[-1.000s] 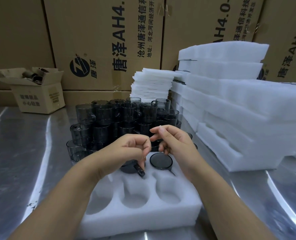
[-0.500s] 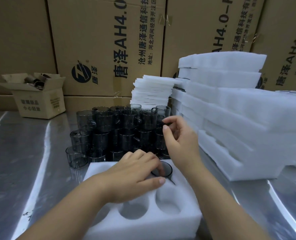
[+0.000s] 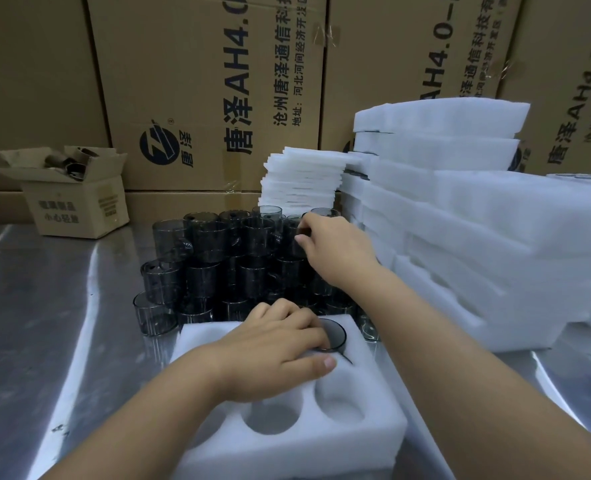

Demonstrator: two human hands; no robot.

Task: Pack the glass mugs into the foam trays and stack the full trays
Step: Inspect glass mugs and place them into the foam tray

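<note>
Foam tray (image 3: pixel 373 441), mugs (image 3: pixel 217 244) on steel table (image 3: pixel 62 323) — cartons (image 3: pixel 200 81) behind.

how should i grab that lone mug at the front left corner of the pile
Wrap fingers round the body of the front-left mug, coming from its left: it stands on the table with that side free, while other mugs crowd its right and back. Its handle does not show.

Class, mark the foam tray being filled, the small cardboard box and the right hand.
foam tray (image 3: pixel 304 462): head view, front wall.
small cardboard box (image 3: pixel 75 209): head view, front face.
right hand (image 3: pixel 339 251): head view, back of hand.
</note>
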